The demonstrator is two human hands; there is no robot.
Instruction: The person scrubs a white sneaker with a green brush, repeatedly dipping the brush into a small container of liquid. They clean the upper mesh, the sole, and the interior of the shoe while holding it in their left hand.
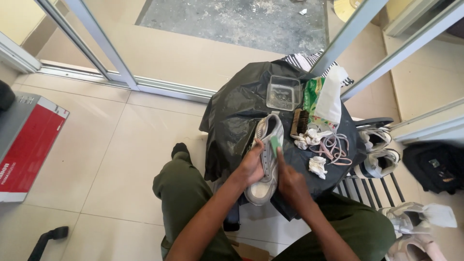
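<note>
A grey and white sneaker [267,145] lies on a black plastic sheet [237,111] spread over a small table in front of me. My left hand [251,164] grips the sneaker along its left side. My right hand [290,181] holds a small green sponge [274,144] pressed against the shoe's upper. Both of my forearms reach up from the bottom of the view, over my green trousers.
On the sheet sit a clear plastic tub [283,92], a brown brush [299,122], a green wipes pack [321,99], crumpled tissues [317,166] and pale laces [333,147]. More sneakers [379,150] stand on a rack at right. A red box [26,145] lies left.
</note>
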